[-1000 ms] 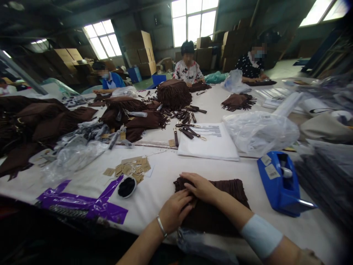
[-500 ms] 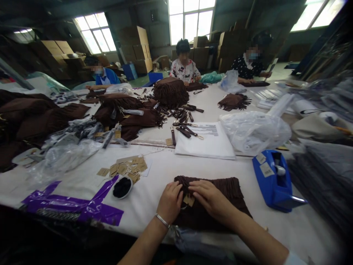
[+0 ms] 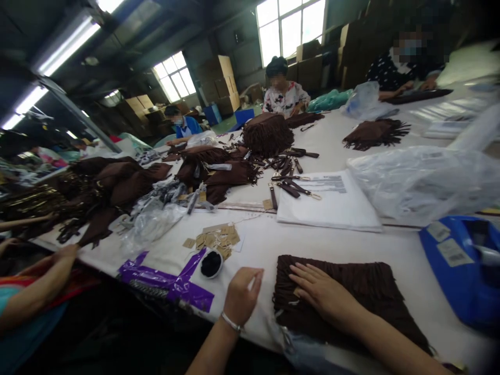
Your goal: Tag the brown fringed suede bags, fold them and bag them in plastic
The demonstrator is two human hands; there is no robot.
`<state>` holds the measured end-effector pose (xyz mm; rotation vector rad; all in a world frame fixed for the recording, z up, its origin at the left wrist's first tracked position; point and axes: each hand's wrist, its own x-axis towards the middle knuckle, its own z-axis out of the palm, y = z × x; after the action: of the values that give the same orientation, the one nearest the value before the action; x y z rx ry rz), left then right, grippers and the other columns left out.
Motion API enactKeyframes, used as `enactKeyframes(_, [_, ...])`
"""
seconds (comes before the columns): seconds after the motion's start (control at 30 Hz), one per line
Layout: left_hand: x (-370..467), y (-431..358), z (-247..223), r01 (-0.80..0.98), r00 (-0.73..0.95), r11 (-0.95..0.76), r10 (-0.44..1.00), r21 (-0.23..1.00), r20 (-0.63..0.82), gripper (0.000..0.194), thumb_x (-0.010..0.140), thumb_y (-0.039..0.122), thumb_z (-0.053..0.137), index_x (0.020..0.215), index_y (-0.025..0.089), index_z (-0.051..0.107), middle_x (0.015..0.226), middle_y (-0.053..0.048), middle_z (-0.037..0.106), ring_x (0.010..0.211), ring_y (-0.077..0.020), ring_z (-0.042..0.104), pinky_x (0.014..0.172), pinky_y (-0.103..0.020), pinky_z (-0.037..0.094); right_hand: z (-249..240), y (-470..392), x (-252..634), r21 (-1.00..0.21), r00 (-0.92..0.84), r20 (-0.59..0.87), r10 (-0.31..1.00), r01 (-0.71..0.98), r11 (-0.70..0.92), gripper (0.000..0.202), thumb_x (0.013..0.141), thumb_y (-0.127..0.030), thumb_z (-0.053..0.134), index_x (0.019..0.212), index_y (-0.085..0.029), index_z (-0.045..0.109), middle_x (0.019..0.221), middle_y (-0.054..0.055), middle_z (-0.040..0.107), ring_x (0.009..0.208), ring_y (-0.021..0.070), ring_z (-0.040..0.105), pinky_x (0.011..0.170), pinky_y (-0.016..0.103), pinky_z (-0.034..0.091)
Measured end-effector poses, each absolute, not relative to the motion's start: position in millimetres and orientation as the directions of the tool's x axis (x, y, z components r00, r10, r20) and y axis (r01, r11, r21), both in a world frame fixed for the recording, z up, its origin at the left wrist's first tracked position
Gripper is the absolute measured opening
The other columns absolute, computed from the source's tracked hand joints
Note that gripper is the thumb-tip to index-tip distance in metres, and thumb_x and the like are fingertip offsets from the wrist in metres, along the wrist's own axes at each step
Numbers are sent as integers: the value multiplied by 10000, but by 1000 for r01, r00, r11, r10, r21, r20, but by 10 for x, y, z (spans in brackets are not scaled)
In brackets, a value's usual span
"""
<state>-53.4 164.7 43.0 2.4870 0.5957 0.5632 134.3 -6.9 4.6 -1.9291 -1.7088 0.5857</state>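
A dark brown fringed bag [image 3: 351, 278] lies flat on the white-covered table in front of me. My right hand [image 3: 326, 291] rests on its left part with the fingers stretched out, partly covering a small tan tag [image 3: 297, 291]. To the left of the bag, clear of it, hovers my left hand [image 3: 242, 294], a bracelet at the wrist. Its fingers are loosely bent, thumb a little apart, and nothing shows in them. The nearest things to it are a white cup of black material [image 3: 211, 264] and a pile of tan tags [image 3: 219, 240].
Purple tape [image 3: 167, 281] covers the table's front edge. A blue tape dispenser [image 3: 457, 271] stands at right. Beyond are white sheets [image 3: 328, 203], brown key straps [image 3: 291, 187], clear plastic bags [image 3: 422, 177] and brown fringed bags [image 3: 267, 135]. Co-workers sit across; another person's arm [image 3: 42, 284] reaches in at left.
My left hand has come off the bag and moved left. The right hand stays on the bag, now flatter. The view has turned left, bringing a neighbour's arm into sight.
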Motion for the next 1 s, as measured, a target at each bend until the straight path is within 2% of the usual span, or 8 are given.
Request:
enactKeyframes(0.07, [-725, 2039, 440, 516, 725, -788, 611, 336, 318, 242, 910, 281, 425, 993, 177, 628, 937, -90, 653, 922, -221, 577, 890, -382, 453, 15, -82, 1348, -629, 137, 28, 990, 773, -89, 459, 902, -477, 357, 1320, -297, 419, 1415, 13, 407, 1334, 223, 327, 1132, 497, 266])
enactKeyframes(0.17, [-965, 2530, 427, 742, 663, -668, 719, -56, 211, 275, 890, 252, 424, 997, 119, 640, 930, -136, 636, 929, -280, 557, 893, -433, 423, 28, -67, 1356, -629, 138, 53, 989, 774, -74, 450, 906, -469, 356, 1316, -298, 425, 1409, 16, 416, 1331, 216, 334, 1131, 485, 273])
enactKeyframes(0.27, [-1050, 2810, 399, 761, 639, -618, 766, -195, 69, 256, 854, 187, 430, 831, 99, 670, 843, -149, 637, 865, -298, 571, 832, -427, 440, 86, -66, 1356, -626, 131, 59, 990, 777, -66, 454, 912, -465, 338, 1315, -278, 431, 1410, 34, 415, 1333, 211, 329, 1133, 477, 264])
enactKeyframes(0.43, [-529, 2848, 540, 630, 775, -773, 620, -77, 126, 234, 848, 233, 463, 952, 111, 633, 935, -136, 644, 925, -295, 557, 879, -446, 429, 156, -67, 1346, -623, 141, 46, 989, 778, -82, 464, 910, -435, 364, 1325, -236, 422, 1413, 49, 409, 1339, 205, 318, 1147, 454, 233])
enactKeyframes(0.57, [550, 2439, 689, 229, 922, -959, 268, 165, 281, 253, 899, 234, 415, 1077, 169, 583, 1012, -85, 634, 1007, -237, 525, 926, -393, 424, 170, -71, 1355, -662, 179, 68, 981, 744, -90, 443, 905, -407, 395, 1318, -254, 432, 1409, 39, 413, 1332, 201, 331, 1151, 434, 227])
enactKeyframes(0.7, [1732, 2071, 541, -76, 983, -932, -10, 356, 182, 222, 901, 219, 442, 1058, 225, 599, 1068, -34, 635, 1056, -162, 512, 975, -301, 408, 203, -63, 1418, -683, 145, 1, 989, 722, -105, 469, 887, -446, 412, 1316, -258, 438, 1420, 43, 391, 1331, 228, 327, 1142, 444, 244])
enactKeyframes(0.87, [2565, 2138, 149, 126, 988, -925, 148, 359, 34, 154, 766, 196, 622, 905, 134, 646, 964, -117, 644, 973, -245, 564, 882, -385, 452, 59, 27, 1492, -621, 89, 17, 996, 781, -59, 500, 872, -495, 424, 1296, -231, 468, 1389, 68, 427, 1306, 247, 364, 1120, 428, 292])
enactKeyframes(1.0, [2662, 2374, 9, 207, 977, -917, 209, 341, -32, 130, 823, 204, 526, 796, 148, 640, 857, -83, 657, 837, -202, 602, 778, -319, 463, -222, 118, 1500, -548, 98, 130, 987, 836, -11, 444, 876, -490, 412, 1222, -244, 540, 1335, 51, 492, 1263, 234, 426, 1073, 403, 373])
